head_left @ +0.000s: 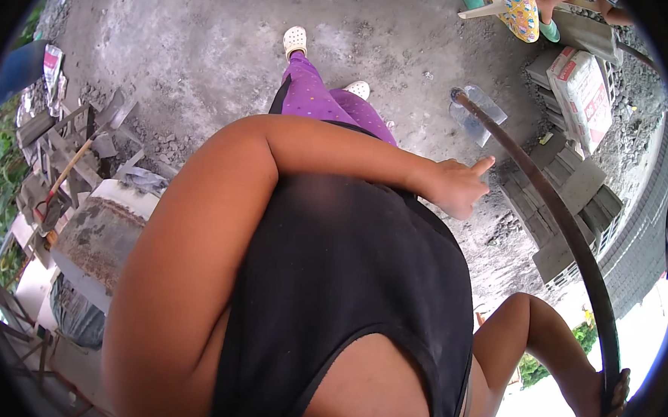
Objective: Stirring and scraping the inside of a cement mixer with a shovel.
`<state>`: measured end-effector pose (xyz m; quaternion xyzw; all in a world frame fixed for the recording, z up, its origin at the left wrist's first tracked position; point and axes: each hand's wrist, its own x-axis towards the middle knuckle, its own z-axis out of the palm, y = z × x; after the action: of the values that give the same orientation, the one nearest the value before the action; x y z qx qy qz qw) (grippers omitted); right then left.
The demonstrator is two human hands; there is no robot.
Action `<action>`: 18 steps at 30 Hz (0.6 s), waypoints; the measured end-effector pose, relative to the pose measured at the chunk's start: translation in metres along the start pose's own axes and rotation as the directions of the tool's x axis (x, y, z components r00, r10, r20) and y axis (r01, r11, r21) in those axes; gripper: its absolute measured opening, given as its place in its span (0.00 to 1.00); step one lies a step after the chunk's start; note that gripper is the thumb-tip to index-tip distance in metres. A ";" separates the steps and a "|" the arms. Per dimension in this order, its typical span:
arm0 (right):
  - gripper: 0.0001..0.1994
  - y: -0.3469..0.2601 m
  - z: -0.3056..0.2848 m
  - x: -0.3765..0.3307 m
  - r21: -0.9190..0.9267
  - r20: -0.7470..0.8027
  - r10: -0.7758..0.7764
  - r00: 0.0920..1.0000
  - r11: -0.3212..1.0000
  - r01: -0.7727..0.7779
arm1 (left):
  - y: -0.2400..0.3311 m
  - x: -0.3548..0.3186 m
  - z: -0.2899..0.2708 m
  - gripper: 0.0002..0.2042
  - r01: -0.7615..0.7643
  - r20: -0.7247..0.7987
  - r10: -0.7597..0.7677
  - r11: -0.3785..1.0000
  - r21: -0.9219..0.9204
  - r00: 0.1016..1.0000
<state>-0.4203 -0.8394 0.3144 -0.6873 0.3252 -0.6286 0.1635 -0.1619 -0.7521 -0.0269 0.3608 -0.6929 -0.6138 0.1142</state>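
At the lower right, my right hand [617, 397] is raised with its fingers wrapped round the upper end of a long-handled hoe. The brown handle of the hoe [554, 197] slants down toward the ground, looking bent near the picture's rim. At its far end, a pale, shiny blade [478, 118] rests at the grey ground. My left forearm crosses in front of my black top [354, 262]. Beside the handle but apart from it is my left hand [460, 189], one finger stretched out and the others loosely curled. Nothing shows in it.
Stacked grey blocks [554, 182] and a white-and-red sack [582, 93] stand at the right. Another person's feet in green shoes [549, 31] are at the top right. At the left lie scrap, a wooden-handled tool [72, 168] and a stained, rounded container [98, 241].
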 end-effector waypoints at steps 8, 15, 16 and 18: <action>0.05 0.288 0.116 -0.260 0.142 -0.310 0.367 0.877 0.930 -0.339 | -0.002 0.000 0.009 0.26 0.035 0.064 -0.038 0.999 0.033 0.997; 0.05 0.276 0.134 -0.237 0.109 -0.207 0.578 0.789 0.816 -0.568 | -0.010 -0.016 0.006 0.24 0.088 0.013 -0.089 0.995 0.049 0.996; 0.05 0.278 0.125 -0.238 0.158 -0.170 0.623 0.764 0.782 -0.603 | -0.009 -0.019 0.005 0.24 0.070 0.008 -0.070 0.997 0.038 0.997; 0.05 0.257 0.127 -0.228 0.229 -0.106 0.604 0.790 0.788 -0.572 | -0.013 -0.025 -0.001 0.26 0.067 -0.007 -0.067 0.998 0.015 0.998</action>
<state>-0.3586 -0.9029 -0.0408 -0.4758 0.4765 -0.6307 0.3857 -0.1389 -0.7368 -0.0320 0.3866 -0.6845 -0.6110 0.0931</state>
